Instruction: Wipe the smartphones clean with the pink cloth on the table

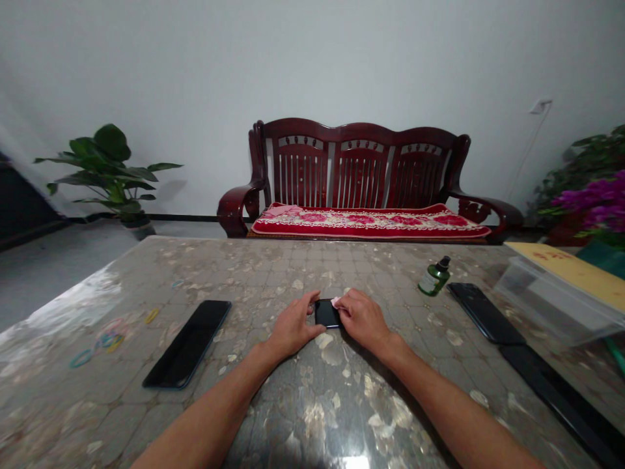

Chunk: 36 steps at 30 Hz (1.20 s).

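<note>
A dark smartphone lies sideways on the table before me, screen up. Its left end is between the thumb and fingers of my left hand, which steadies it by the edges. Pinched in my right hand is a small pale pink cloth, pressed against the right part of the screen. The fingers cover most of the cloth and the phone's right end.
Another smartphone lies to the left, near several coloured rubber bands. On the right stand a green spray bottle and a clear plastic box, with two dark phones lying end to end. A wooden bench is beyond the table.
</note>
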Each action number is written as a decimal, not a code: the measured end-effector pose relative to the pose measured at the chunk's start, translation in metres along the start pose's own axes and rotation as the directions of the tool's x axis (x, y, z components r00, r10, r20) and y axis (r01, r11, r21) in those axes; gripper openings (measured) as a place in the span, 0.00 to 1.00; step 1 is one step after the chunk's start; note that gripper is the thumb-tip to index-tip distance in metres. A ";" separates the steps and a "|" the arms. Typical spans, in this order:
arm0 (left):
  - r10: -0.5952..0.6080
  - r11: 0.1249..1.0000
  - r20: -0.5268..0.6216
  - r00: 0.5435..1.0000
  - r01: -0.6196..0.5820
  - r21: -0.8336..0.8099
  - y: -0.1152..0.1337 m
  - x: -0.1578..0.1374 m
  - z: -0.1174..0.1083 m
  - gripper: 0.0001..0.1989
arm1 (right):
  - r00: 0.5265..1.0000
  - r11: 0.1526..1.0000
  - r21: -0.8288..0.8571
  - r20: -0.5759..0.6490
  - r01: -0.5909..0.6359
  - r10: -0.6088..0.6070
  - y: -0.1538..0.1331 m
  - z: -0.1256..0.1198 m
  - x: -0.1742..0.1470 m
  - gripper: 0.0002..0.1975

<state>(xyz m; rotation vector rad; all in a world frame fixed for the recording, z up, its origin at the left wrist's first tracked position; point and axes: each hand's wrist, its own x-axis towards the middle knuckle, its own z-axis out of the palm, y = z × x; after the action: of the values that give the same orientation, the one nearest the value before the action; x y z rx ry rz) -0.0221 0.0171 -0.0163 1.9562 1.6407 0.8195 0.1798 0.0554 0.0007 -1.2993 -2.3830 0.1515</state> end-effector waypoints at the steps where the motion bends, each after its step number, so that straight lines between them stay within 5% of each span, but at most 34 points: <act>1: -0.003 1.000 0.004 1.000 0.003 0.000 0.000 0.000 0.000 0.38 | 1.000 1.000 -0.007 -0.011 0.001 -0.002 0.001 0.000 0.001 0.12; 6: -0.015 1.000 0.012 1.000 0.015 0.000 0.001 0.001 -0.001 0.39 | 0.997 0.998 -0.051 -0.074 -0.034 0.030 0.007 0.002 0.008 0.12; 13: -0.022 0.999 0.009 1.000 0.022 -0.027 -0.001 0.002 0.000 0.41 | 0.990 0.990 0.043 0.016 0.137 -0.138 -0.015 0.010 0.011 0.12; 19: -0.017 1.000 0.012 1.000 0.018 -0.017 -0.004 0.002 0.001 0.42 | 0.991 0.986 0.105 -0.018 0.133 -0.132 -0.008 0.011 0.019 0.11; 28: -0.013 0.999 0.022 1.000 0.014 -0.035 -0.002 0.002 0.000 0.42 | 0.934 0.925 0.135 -0.002 0.355 -0.358 -0.003 0.001 -0.001 0.12; 36: -0.004 1.000 0.025 1.000 0.004 0.015 -0.003 0.002 0.000 0.40 | 0.988 0.992 0.045 -0.108 0.118 -0.112 0.020 -0.007 -0.016 0.11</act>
<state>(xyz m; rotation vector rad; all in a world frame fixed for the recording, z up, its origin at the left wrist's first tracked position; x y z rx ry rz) -0.0243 0.0193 -0.0184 1.9647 1.6407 0.7799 0.2056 0.0527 -0.0036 -1.1155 -2.3412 0.1064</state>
